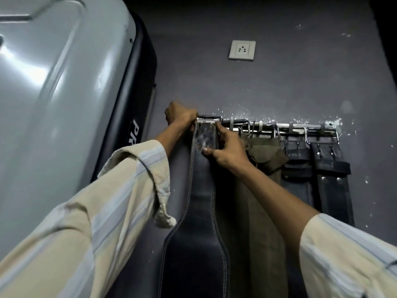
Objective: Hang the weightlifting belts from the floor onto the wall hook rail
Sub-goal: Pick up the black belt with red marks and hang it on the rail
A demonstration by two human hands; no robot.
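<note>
A dark leather weightlifting belt (199, 211) with pale stitching hangs down the wall from the left end of the metal hook rail (285, 128). My left hand (180, 116) grips the belt's buckle end at the rail's left tip. My right hand (227, 150) pinches the belt's upper part just below the buckle, thumb and fingers on its front. An olive belt (264, 168) hangs right beside it, partly behind my right arm. Two more black belts (298, 166) (330, 168) hang from hooks further right.
A big grey machine housing (60, 93) with a dark edge fills the left side, close to the rail's left end. A white wall socket (242, 50) sits above the rail. The grey wall around the rail is chipped.
</note>
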